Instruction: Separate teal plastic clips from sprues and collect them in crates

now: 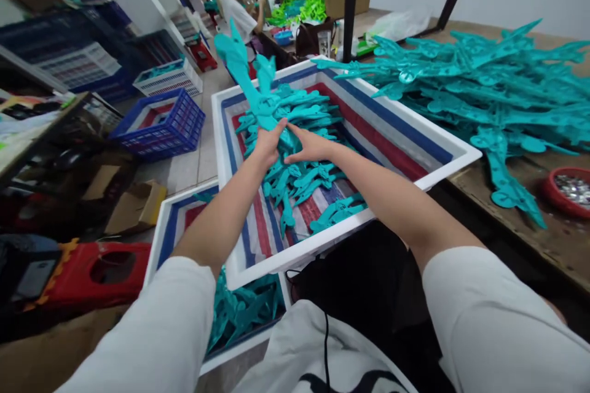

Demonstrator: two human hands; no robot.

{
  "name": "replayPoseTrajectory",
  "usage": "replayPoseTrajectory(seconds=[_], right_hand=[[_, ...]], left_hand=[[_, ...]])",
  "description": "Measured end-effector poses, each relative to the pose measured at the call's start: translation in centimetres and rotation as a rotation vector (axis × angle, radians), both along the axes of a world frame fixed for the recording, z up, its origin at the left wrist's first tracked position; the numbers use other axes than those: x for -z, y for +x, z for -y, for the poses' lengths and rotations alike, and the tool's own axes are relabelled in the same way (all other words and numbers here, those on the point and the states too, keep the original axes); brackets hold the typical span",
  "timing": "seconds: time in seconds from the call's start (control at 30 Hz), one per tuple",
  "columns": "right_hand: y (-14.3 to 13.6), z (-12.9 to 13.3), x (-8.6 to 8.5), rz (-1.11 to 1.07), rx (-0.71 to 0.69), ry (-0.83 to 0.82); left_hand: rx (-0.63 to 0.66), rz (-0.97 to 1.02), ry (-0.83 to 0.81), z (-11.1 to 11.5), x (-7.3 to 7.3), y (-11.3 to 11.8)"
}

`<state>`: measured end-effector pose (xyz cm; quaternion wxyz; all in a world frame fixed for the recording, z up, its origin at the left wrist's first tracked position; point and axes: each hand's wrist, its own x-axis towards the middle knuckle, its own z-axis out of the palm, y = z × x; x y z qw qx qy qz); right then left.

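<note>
My left hand (268,144) is wrapped round the lower part of a turquoise plastic piece (251,95), long and flat with branching, rounded ends, which points up and away from me. My right hand (313,145) is close beside it, thumb and fingers on either side of the turquoise plastic at its lower end. Whether one piece or a small stack is held, I cannot tell. Below both hands, more turquoise pieces (318,175) lie in layers in a white crate (295,261) lined with red, white and blue striped sheeting.
A large heap of turquoise pieces (498,92) covers the bench on the right, near a red bowl (571,190) of small metal parts. Another lined crate (173,221) sits below the white one. A blue basket (159,126) stands left. A person (239,12) sits at the back.
</note>
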<state>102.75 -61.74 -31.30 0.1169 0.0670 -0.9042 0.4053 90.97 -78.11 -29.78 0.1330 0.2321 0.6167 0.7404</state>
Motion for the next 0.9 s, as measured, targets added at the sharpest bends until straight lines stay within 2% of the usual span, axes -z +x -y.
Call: replayPoseTrajectory(seconds=[0.07, 0.13, 0.23, 0.33, 0.43, 0.47, 0.5, 0.6, 0.67, 0.8, 0.9], right_hand=[[-0.1, 1.8, -0.4, -0.061, 0.064, -0.035], [0.3, 2.6, -1.0, -0.085, 0.129, -0.127], [1.1, 2.4, -1.8, -0.066, 0.094, -0.263], [1.3, 2.3, -1.9, -0.134, 0.067, -0.249], [1.2, 2.5, -1.7, -0.212, 0.098, -0.167], [1.3, 2.5, -1.6, -0.223, 0.109, -0.146], [1.3, 2.4, -1.7, -0.229, 0.121, -0.130], [1.6, 1.8, -2.0, -0.236, 0.151, -0.130], [1.8, 1.2, -2.5, -0.229, 0.134, -0.148], [2.3, -0.1, -3.5, -0.174, 0.029, -0.183], [2.6, -0.9, -4.2, -0.124, 0.072, -0.298]], left_hand=[[0.029, -0.007, 0.106, 0.6, -1.0, 0.2], [0.076, -0.041, 0.149, 0.8, -2.0, 0.7], [0.082, -0.140, 0.198, 0.6, -2.9, 1.6], [0.000, -0.171, 0.278, -0.1, -2.7, 1.8], [-0.103, -0.075, 0.332, -0.6, -1.8, 1.7], [-0.098, -0.033, 0.332, -0.7, -1.6, 1.8], [-0.057, 0.002, 0.323, -0.8, -1.4, 2.2], [0.173, 0.034, 0.269, -0.9, -1.3, 4.0], [0.252, 0.023, 0.208, -0.8, -1.8, 5.5], [0.213, 0.006, 0.162, -0.4, -2.9, 6.9], [0.218, 0.032, 0.134, 0.2, -3.6, 6.4]])
